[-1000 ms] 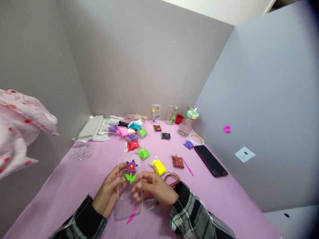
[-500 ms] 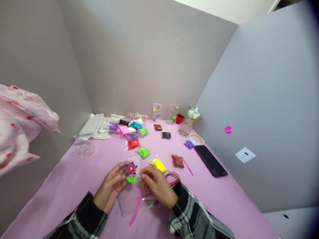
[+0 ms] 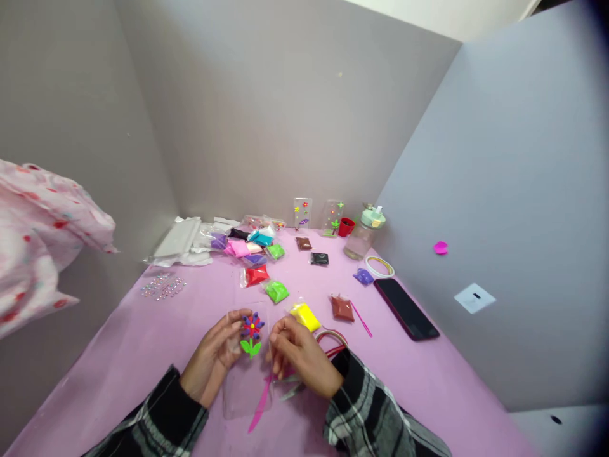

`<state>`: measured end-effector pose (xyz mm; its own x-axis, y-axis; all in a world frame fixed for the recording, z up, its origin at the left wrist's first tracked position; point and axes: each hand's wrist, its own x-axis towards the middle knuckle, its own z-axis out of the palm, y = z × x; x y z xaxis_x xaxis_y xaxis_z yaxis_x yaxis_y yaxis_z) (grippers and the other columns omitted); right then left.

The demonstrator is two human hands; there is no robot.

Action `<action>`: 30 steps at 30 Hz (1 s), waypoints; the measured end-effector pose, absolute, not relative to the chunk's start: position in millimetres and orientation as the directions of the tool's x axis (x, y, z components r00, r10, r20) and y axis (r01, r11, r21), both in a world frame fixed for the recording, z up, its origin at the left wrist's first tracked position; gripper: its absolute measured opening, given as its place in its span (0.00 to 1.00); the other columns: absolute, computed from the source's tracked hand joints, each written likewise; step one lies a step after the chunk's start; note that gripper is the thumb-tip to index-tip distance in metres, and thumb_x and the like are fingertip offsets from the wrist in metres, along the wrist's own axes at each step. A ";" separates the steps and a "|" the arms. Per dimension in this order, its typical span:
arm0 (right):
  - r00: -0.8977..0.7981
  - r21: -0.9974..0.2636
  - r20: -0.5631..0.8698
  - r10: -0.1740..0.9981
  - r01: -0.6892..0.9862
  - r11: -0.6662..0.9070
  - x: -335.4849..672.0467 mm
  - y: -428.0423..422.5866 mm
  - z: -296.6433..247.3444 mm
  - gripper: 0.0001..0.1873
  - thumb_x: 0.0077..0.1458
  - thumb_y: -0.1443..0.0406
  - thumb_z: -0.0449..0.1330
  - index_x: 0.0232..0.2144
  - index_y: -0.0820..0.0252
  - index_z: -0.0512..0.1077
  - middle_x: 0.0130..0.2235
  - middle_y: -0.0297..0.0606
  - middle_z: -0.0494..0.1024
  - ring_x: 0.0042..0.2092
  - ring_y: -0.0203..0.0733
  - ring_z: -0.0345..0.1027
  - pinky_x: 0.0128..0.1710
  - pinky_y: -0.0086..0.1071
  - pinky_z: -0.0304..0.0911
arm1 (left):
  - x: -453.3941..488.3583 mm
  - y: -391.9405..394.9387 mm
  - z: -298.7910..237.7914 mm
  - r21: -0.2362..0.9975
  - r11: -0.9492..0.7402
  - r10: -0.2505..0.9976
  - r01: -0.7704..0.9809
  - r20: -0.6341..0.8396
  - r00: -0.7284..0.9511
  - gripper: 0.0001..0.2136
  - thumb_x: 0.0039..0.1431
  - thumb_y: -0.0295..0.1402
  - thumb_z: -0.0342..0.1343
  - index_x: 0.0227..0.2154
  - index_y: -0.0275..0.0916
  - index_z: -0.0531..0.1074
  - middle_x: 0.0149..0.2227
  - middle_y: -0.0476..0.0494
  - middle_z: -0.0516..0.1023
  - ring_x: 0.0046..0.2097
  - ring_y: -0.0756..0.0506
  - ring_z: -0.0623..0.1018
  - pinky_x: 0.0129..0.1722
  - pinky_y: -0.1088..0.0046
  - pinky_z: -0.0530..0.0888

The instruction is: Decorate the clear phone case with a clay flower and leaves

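A clear phone case point(image 3: 247, 387) lies tilted between my hands near the table's front. It carries a clay flower point(image 3: 252, 333) with purple petals, a red centre and green leaves. My left hand point(image 3: 216, 355) grips the case's left edge, fingers curled beside the flower. My right hand point(image 3: 297, 355) pinches the case's right edge close to the flower. A pink stick tool point(image 3: 261, 406) lies under the case. A yellow clay packet point(image 3: 305, 316) sits just beyond my right hand.
Several clay packets point(image 3: 254, 257) in many colours are scattered over the pink tablecloth point(image 3: 428, 381). A dark phone point(image 3: 405, 308), a bottle point(image 3: 364, 231), a red cup point(image 3: 346, 226) and two decorated cases point(image 3: 314, 216) stand further back. Gem stickers point(image 3: 162, 287) lie left. Grey partitions wall in the table.
My right hand slid up the case's right edge towards the flower. The case sank lower and nearer the table, and the pink stick now shows below it.
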<state>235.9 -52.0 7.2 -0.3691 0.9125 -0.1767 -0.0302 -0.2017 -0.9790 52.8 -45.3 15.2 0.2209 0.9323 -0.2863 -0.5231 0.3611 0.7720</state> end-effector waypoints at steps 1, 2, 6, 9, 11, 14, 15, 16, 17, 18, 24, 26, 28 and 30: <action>-0.392 -0.977 -0.185 0.901 -0.027 -0.213 235.9 -52.1 7.6 0.22 0.54 0.47 0.59 0.33 0.59 0.61 0.25 0.31 0.74 0.20 0.31 0.65 0.20 0.25 0.62 | 53.1 -45.8 16.1 0.771 0.360 0.933 -0.525 -0.285 0.221 0.10 0.56 0.32 0.62 0.41 0.38 0.78 0.40 0.42 0.80 0.40 0.45 0.78 0.38 0.73 0.75; -0.417 -0.974 -0.195 0.888 -0.023 -0.225 235.8 -52.1 7.8 0.23 0.53 0.46 0.59 0.33 0.59 0.62 0.25 0.31 0.74 0.20 0.31 0.65 0.20 0.24 0.62 | 53.3 -46.2 16.6 0.770 0.357 0.934 -0.528 -0.282 0.221 0.10 0.56 0.32 0.62 0.41 0.38 0.78 0.40 0.42 0.80 0.41 0.45 0.78 0.39 0.73 0.76; -0.474 -0.968 -0.218 0.853 -0.010 -0.253 235.2 -50.6 5.9 0.27 0.51 0.43 0.61 0.32 0.61 0.64 0.26 0.33 0.74 0.20 0.29 0.64 0.21 0.24 0.62 | 53.4 -46.2 15.9 0.753 0.354 0.935 -0.555 -0.288 0.206 0.09 0.55 0.32 0.62 0.40 0.39 0.78 0.43 0.43 0.80 0.45 0.44 0.78 0.41 0.72 0.76; -0.477 -0.969 -0.217 0.852 -0.004 -0.249 235.9 -49.4 4.2 0.29 0.49 0.41 0.60 0.33 0.60 0.64 0.29 0.34 0.75 0.21 0.30 0.65 0.23 0.26 0.63 | 52.7 -44.3 13.6 0.728 0.358 0.933 -0.584 -0.303 0.195 0.08 0.55 0.33 0.62 0.38 0.39 0.79 0.42 0.43 0.81 0.45 0.43 0.78 0.41 0.72 0.76; -0.470 -0.973 -0.208 0.858 0.010 -0.231 236.7 -49.7 4.3 0.29 0.51 0.40 0.58 0.33 0.60 0.64 0.28 0.33 0.74 0.22 0.31 0.65 0.23 0.26 0.63 | 51.7 -42.6 11.9 0.711 0.361 0.930 -0.603 -0.320 0.179 0.07 0.56 0.33 0.61 0.37 0.39 0.79 0.41 0.43 0.81 0.44 0.44 0.79 0.41 0.72 0.77; -0.447 -0.982 -0.185 0.875 0.057 -0.178 238.4 -50.7 5.1 0.28 0.58 0.40 0.51 0.31 0.60 0.65 0.25 0.32 0.72 0.22 0.33 0.65 0.23 0.28 0.63 | 50.2 -40.3 9.0 0.690 0.378 0.921 -0.617 -0.349 0.173 0.07 0.58 0.32 0.58 0.37 0.39 0.79 0.40 0.44 0.82 0.43 0.45 0.79 0.41 0.73 0.77; -0.434 -0.985 -0.174 0.884 0.081 -0.154 239.3 -50.7 5.5 0.27 0.60 0.41 0.49 0.29 0.60 0.65 0.23 0.32 0.71 0.22 0.33 0.65 0.24 0.28 0.63 | 49.9 -39.8 8.1 0.687 0.386 0.917 -0.615 -0.356 0.179 0.07 0.59 0.31 0.57 0.37 0.39 0.79 0.40 0.43 0.82 0.43 0.45 0.79 0.41 0.73 0.77; -0.415 -0.986 -0.160 0.896 0.108 -0.126 240.5 -50.4 6.2 0.27 0.61 0.43 0.49 0.28 0.60 0.65 0.23 0.32 0.70 0.22 0.34 0.65 0.24 0.28 0.62 | 49.8 -39.6 7.4 0.685 0.395 0.914 -0.612 -0.362 0.185 0.07 0.59 0.30 0.57 0.38 0.38 0.79 0.40 0.43 0.82 0.42 0.46 0.80 0.41 0.73 0.77; -0.388 -0.986 -0.141 0.911 0.136 -0.094 242.2 -49.8 7.4 0.25 0.62 0.45 0.49 0.28 0.60 0.66 0.23 0.32 0.70 0.23 0.34 0.64 0.24 0.28 0.62 | 49.8 -39.6 7.0 0.685 0.403 0.910 -0.607 -0.367 0.191 0.08 0.60 0.30 0.56 0.38 0.38 0.79 0.40 0.43 0.82 0.42 0.46 0.80 0.40 0.73 0.77; -0.354 -0.984 -0.117 0.928 0.165 -0.061 244.4 -48.7 9.6 0.24 0.63 0.47 0.50 0.28 0.60 0.67 0.24 0.32 0.70 0.23 0.34 0.64 0.25 0.28 0.61 | 50.0 -39.7 6.9 0.685 0.409 0.908 -0.602 -0.370 0.196 0.08 0.60 0.29 0.55 0.38 0.38 0.79 0.40 0.43 0.82 0.41 0.46 0.80 0.40 0.73 0.77; -0.075 -0.949 0.051 0.996 0.306 0.072 275.0 -47.9 49.1 0.17 0.61 0.56 0.56 0.26 0.60 0.69 0.25 0.33 0.69 0.28 0.35 0.61 0.29 0.28 0.56 | 50.4 -42.5 10.1 0.699 0.414 0.905 -0.583 -0.386 0.180 0.08 0.61 0.29 0.55 0.38 0.37 0.78 0.41 0.42 0.81 0.43 0.44 0.80 0.41 0.72 0.77; 0.021 -0.912 0.112 0.994 0.399 0.094 291.2 -55.4 64.5 0.17 0.58 0.55 0.60 0.23 0.60 0.67 0.22 0.30 0.66 0.25 0.34 0.57 0.26 0.28 0.52 | 50.0 -42.9 10.0 0.704 0.418 0.901 -0.575 -0.402 0.163 0.08 0.62 0.29 0.54 0.38 0.37 0.78 0.42 0.42 0.81 0.43 0.45 0.81 0.40 0.73 0.77; 0.044 -0.862 0.144 0.989 0.497 0.104 308.1 -66.5 73.9 0.18 0.57 0.55 0.61 0.22 0.59 0.64 0.22 0.30 0.65 0.25 0.33 0.55 0.25 0.29 0.51 | 49.9 -42.9 9.3 0.710 0.413 0.901 -0.570 -0.412 0.140 0.08 0.62 0.29 0.53 0.38 0.37 0.78 0.42 0.42 0.82 0.44 0.45 0.80 0.40 0.74 0.77; 0.030 -0.823 0.119 0.992 0.562 0.082 324.2 -78.8 76.5 0.18 0.58 0.54 0.60 0.23 0.58 0.64 0.22 0.30 0.64 0.25 0.34 0.54 0.25 0.29 0.51 | 50.2 -42.6 8.9 0.717 0.401 0.904 -0.571 -0.411 0.118 0.08 0.62 0.28 0.54 0.39 0.38 0.77 0.43 0.42 0.82 0.45 0.45 0.80 0.41 0.74 0.78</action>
